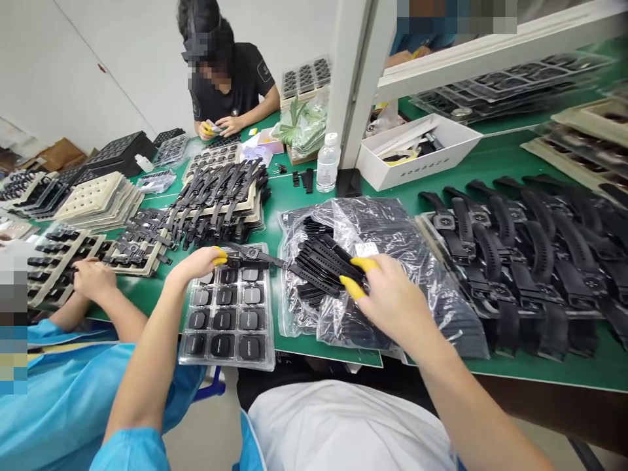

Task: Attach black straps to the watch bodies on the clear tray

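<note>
The left hand (199,263) pinched a watch body with strap (250,255) above the tray (189,353); the right hand (392,297) gripped loose black straps (321,261) over the plastic bag (392,229).

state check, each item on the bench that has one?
left hand: pinching a watch body with one strap above the tray
right hand: fingers on a black strap from the pile
clear tray: lying flat, pockets filled with watch bodies
plastic bags: lying flat, straps piled on top
water bottle: upright, capped
white bin: open, parts inside
</note>
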`<state>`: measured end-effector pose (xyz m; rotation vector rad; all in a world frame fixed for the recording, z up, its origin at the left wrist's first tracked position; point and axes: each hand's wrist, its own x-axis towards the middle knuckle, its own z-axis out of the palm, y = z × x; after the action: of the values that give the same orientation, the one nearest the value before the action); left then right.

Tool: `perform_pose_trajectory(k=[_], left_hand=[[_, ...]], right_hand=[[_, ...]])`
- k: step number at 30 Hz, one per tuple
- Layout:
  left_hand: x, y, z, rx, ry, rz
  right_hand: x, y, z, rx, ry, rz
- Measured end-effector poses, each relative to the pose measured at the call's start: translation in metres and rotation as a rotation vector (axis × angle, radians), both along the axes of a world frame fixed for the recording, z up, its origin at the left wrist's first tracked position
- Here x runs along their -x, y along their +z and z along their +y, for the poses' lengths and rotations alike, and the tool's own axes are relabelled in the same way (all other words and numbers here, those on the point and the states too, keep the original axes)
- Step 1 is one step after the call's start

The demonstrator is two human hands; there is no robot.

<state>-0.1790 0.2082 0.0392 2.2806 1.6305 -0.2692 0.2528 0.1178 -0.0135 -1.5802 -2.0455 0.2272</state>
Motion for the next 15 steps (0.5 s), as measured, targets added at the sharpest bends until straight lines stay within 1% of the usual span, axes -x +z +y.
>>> perform_pose_trajectory(k=[3, 6, 8, 11, 15], left_hand=[[0.006, -0.009, 0.015, -0.006, 0.063, 0.002], [0.009, -0.016, 0.027, -0.061, 0.085, 0.019], [0.011, -0.020, 0.031, -0.104, 0.084, 0.039], [0.013, -0.024, 0.028, -0.186, 0.091, 0.070], [0.016, -0.026, 0.006, -0.338, 0.155, 0.129]], right_hand=[[-0.019, -0.013, 0.006, -0.008, -0.016, -0.090], [-0.019, -0.025, 0.005, 0.015, 0.000, -0.106], [-0.015, -0.030, 0.001, 0.042, 0.005, -0.099], [-0.012, -0.033, -0.005, 0.073, -0.016, -0.080], [-0.016, -0.033, -0.009, 0.075, -0.039, -0.051]])
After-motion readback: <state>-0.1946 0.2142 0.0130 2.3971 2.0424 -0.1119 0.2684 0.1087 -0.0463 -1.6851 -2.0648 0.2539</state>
